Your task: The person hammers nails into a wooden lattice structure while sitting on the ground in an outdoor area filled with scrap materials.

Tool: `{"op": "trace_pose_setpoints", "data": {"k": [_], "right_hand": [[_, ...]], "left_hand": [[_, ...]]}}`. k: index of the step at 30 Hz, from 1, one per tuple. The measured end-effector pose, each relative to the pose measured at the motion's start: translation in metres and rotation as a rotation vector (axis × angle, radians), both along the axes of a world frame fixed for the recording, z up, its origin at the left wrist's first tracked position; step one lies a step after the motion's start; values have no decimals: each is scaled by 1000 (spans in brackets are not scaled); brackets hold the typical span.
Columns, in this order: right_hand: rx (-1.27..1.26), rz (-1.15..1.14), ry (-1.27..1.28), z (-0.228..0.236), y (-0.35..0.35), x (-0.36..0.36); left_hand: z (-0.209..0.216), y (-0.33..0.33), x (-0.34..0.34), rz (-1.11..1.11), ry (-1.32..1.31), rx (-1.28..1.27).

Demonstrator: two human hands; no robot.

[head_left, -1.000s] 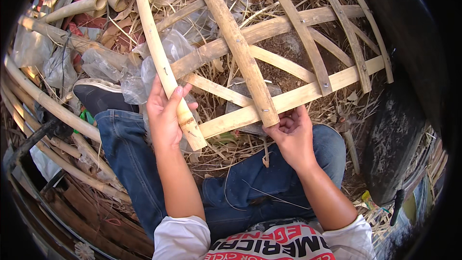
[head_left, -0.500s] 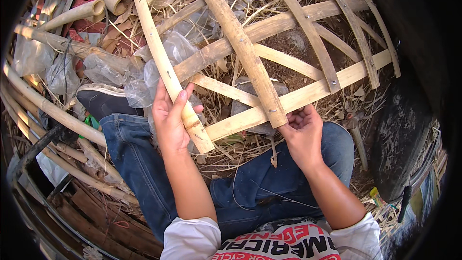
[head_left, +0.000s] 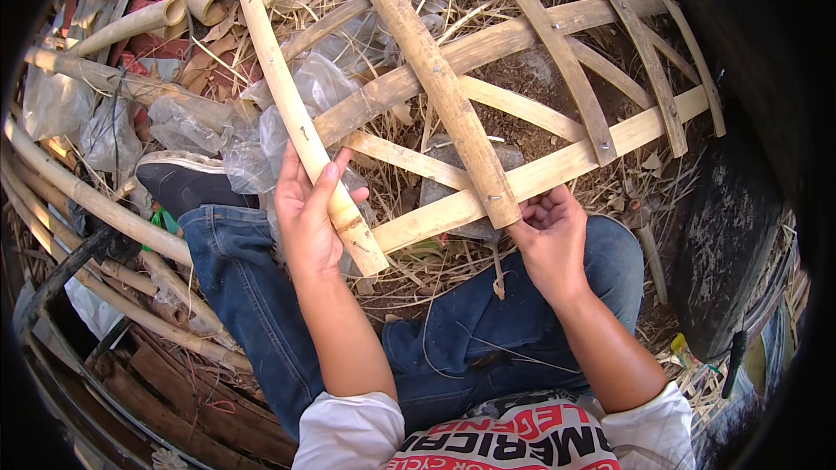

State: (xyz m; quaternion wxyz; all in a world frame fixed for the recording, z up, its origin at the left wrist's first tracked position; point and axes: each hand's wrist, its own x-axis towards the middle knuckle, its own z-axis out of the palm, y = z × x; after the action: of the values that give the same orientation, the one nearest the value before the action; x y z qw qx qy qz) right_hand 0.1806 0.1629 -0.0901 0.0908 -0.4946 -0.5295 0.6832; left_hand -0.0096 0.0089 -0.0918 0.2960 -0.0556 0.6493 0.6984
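Note:
A frame of split bamboo slats (head_left: pixel 488 52), joined with nails, stretches in front of me over my crossed legs and the ground. My left hand (head_left: pixel 309 213) is closed around the pale left-end slat (head_left: pixel 283 91), thumb on top and fingers behind it. Nail ends stick up from this slat. Along the near side runs a pale crosswise slat (head_left: pixel 557 170). Below it, at the lower end of a thick mottled slat (head_left: pixel 444 91), my right hand (head_left: pixel 555 231) has its fingers curled in against the frame; their tips are partly hidden.
Clear plastic bags (head_left: pixel 205 130), dry straw and leaves litter the ground. Cut bamboo tubes (head_left: pixel 144 22) lie at the far left, with long bamboo poles (head_left: pixel 96 191) below them. A dark scuffed object (head_left: pixel 727 244) stands at the right. A dark shoe (head_left: pixel 192 181) shows beside my left hand.
The right end of the frame has shifted up very slightly. Both hands keep their hold in nearly the same places.

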Motion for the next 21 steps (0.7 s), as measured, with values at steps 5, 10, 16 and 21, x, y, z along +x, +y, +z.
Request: {"op": "trace_pose_setpoints", "data": {"k": [5,10,16,21], "right_hand": [[0,-23,23,1,-1,-1],[-7,-20,-8,1,-1,1],[33,13,3,-1,-1,3],[-39,-52,22,6,-2,-2]], "left_hand": [[0,0,1,1,4,-4],[0,-1,0,-18,6,-3],[-1,-3,0,-30,12,10],[2,-3,0,-35,6,19]]}}
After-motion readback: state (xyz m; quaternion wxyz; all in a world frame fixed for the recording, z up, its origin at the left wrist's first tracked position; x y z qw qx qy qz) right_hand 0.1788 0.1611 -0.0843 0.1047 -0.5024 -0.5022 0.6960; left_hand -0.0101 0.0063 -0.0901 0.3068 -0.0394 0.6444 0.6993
